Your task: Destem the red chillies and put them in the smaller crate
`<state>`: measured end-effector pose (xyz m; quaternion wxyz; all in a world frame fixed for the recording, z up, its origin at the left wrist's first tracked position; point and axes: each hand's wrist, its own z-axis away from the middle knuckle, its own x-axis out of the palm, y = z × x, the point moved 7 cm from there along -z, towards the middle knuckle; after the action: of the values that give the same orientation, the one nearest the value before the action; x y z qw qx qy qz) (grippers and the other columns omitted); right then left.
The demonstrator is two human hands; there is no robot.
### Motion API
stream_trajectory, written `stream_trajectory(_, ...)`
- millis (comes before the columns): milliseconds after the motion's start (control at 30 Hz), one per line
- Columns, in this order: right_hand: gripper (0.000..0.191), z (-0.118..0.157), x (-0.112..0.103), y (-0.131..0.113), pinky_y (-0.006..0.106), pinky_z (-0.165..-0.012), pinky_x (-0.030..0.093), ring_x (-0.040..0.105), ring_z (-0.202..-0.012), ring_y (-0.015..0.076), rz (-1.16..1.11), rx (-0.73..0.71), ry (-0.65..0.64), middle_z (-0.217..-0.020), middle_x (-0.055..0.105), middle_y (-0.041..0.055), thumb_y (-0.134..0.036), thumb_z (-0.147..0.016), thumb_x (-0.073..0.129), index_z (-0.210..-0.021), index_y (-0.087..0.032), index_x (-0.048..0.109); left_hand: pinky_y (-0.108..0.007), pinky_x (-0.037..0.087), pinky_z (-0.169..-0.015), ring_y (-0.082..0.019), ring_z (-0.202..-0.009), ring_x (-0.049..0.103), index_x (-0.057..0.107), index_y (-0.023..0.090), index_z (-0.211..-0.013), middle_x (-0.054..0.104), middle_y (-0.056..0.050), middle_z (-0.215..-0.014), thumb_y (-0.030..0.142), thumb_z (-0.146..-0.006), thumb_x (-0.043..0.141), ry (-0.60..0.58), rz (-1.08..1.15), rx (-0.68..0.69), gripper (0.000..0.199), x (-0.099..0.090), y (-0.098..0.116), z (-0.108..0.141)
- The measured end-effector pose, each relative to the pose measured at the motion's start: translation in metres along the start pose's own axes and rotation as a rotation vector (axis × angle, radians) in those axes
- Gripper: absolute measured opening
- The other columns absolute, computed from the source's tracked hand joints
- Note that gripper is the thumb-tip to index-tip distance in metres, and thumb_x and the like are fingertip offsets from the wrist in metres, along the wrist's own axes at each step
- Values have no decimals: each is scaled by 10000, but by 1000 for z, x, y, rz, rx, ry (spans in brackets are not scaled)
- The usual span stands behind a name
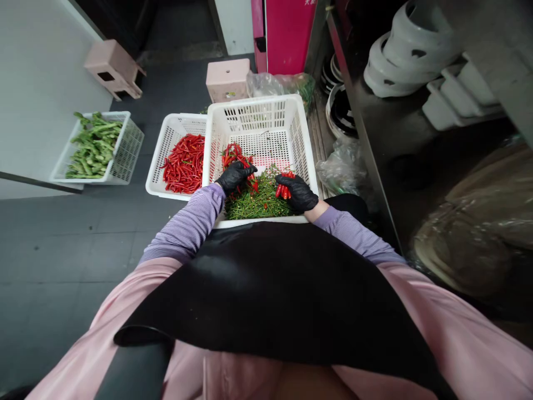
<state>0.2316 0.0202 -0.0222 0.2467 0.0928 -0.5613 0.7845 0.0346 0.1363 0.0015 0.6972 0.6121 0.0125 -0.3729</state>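
Note:
Both my hands wear black gloves and work inside a large white plastic basket (308, 150) against my apron. My right hand (298, 191) is closed around a bunch of red chili peppers (283, 190), their ends poking out past the fingers. My left hand (234, 176) is pinched over red chilies at the basket's left side; a red chili (251, 175) shows at its fingertips, partly hidden. Beneath and between the hands lies a heap of thin green stems (262, 204). More red chilies (231, 152) lie just beyond my left hand.
A second white basket (155, 176) of red chilies (184, 164) adjoins on the left. Farther left is a basket (127, 145) of green vegetables (94, 145). Pink stools (228, 78) stand behind. A metal shelf (361, 119) runs along the right, beside a plastic bag (342, 169).

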Motion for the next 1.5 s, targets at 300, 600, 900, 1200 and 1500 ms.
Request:
stream_trajectory(300,423,3,40,-8,402,-955,592,751,-928,247,132,65,-243,-727,765,-20,-302,-515,1100,-753,-220,760,-312,361,-525,-118,-504,410,564,242,-746,391,44,-548,895,-954,660,-112,180,-37,693,46,26,39)
stream_trajectory(600,388,11,28,6,397,-903,622,763,-856,236,149,85,-207,-715,784,-18,-429,-578,1074,-738,-236,778,-359,516,-586,-171,-538,549,770,202,-1057,541,3,-615,779,-1090,493,55,221,-68,641,35,1,44)
stream_trajectory(900,442,12,43,3,359,-782,612,759,-755,226,248,113,-305,-650,755,-38,-318,-524,1111,-850,-210,833,-304,464,-538,-126,-539,514,798,186,-1020,661,-20,-679,774,-981,734,-85,324,-42,593,42,16,59)
stream_trajectory(1200,376,19,38,10,350,-794,624,735,-744,200,199,220,-352,-673,762,-52,-253,-558,1095,-772,-236,788,-388,580,-827,-257,-881,730,772,176,-915,752,-94,-844,506,-1055,687,69,-246,92,368,33,33,54)
stream_trajectory(1500,242,-2,-5,2,301,-527,487,600,-566,172,140,230,-154,-599,702,-6,-303,-722,968,-696,-245,734,-418,607,-966,-295,-969,746,833,138,-1140,769,-87,-819,608,-1043,721,48,-253,20,492,23,34,25)
